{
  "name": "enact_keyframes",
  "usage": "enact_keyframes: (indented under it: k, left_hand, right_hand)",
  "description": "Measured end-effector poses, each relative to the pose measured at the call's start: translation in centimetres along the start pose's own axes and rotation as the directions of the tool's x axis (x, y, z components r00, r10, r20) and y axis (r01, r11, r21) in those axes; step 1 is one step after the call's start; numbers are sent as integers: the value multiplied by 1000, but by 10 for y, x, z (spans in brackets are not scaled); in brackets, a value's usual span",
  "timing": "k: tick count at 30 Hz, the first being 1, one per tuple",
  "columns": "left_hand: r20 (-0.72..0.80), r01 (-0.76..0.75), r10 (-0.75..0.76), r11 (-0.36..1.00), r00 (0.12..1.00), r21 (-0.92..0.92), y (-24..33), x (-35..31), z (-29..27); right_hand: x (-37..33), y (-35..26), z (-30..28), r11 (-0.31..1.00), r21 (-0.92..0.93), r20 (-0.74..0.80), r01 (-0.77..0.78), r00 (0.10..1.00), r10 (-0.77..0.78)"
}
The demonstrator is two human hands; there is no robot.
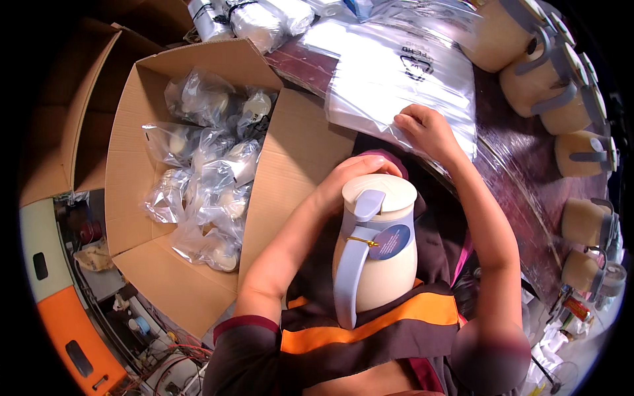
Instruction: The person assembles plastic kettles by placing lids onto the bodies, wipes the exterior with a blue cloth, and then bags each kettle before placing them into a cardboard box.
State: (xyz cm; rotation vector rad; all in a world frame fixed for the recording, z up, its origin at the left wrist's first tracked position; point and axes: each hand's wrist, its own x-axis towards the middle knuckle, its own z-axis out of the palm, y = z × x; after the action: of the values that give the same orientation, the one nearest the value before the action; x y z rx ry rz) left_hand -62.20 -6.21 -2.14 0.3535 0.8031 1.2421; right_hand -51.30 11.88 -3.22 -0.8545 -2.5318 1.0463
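A cream thermos jug (389,277) with a grey-blue handle, a pale lid and a round dark tag on a gold tie is held upright against my front. My left hand (366,170) curves round its far side just behind the lid, and the fingertips are partly hidden. My right hand (426,132) is closed in a pinch at the near edge of a stack of clear plastic bags (370,99) on the dark table. The bags lie flat, with dark print on the top one.
At my left an open cardboard box (125,165) contains several bagged jugs (198,171). Several unbagged jugs (528,82) line the table's right side. Filled plastic bags (257,23) lie at the back. An orange panel (66,330) and loose cables (178,356) are at lower left.
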Motion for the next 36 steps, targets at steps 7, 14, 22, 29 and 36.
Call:
enact_keyframes:
  k: [7, 14, 22, 29, 36]
  left_hand:
    - [-480, -276, 779, 604, 403, 748, 14, 39, -56]
    - [-563, -368, 483, 876, 671, 312, 21, 47, -79]
    - [-291, -325, 850, 452, 439, 831, 35, 37, -38]
    - [-176, -453, 650, 673, 739, 585, 35, 115, 11]
    - [59, -291, 368, 815, 928, -502, 24, 79, -48]
  right_hand:
    - [-8, -9, 6, 944, -245, 21, 221, 975, -223]
    - [0, 16, -17, 874, 425, 116, -236, 972, 206]
    - [4, 34, -29, 364, 925, -12, -106, 951, 307]
    - [11, 15, -6, 51, 995, 73, -86, 973, 220]
    - [-54, 45, -5, -687, 716, 181, -125, 983, 10]
